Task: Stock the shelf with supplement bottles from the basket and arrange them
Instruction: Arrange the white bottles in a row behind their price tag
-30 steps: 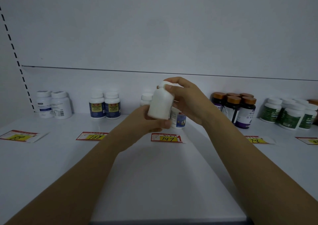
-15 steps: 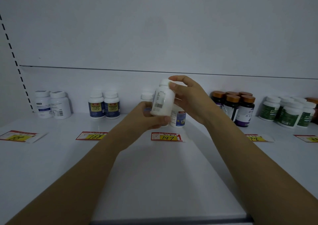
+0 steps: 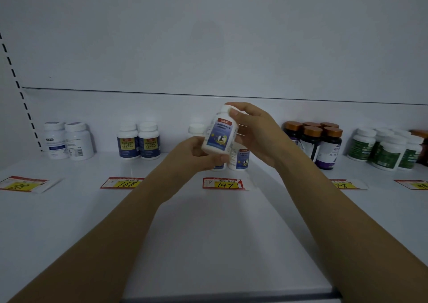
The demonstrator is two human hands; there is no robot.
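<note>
The white shelf (image 3: 97, 221) fills the view, with stock clustered along its far edge: two white bottles (image 3: 69, 140) at far left, a blue-labelled pair (image 3: 139, 143) to their right, amber-capped dark bottles (image 3: 312, 140) right of centre and green-labelled bottles (image 3: 389, 149) at far right. The basket is out of view. At centre, above the shelf, the left hand (image 3: 192, 154) has its grip curled round the base of a white supplement bottle (image 3: 218, 133). The right hand (image 3: 257, 133) pinches the bottle's cap and shoulder, so both grips are closed on it. The bottle hangs clear of the shelf, slightly tilted, with its blue label facing near. Matching bottles (image 3: 239, 159) stand just behind and below it, on the far side of the 147 price tag (image 3: 223, 184). The likely trouble is in the set-down. Lowered while tilted, the base could clip those close neighbours and topple them. The smooth plastic could also slip or twist as one grip lets go, leaving the label turned away or the bottle out of line.
</note>
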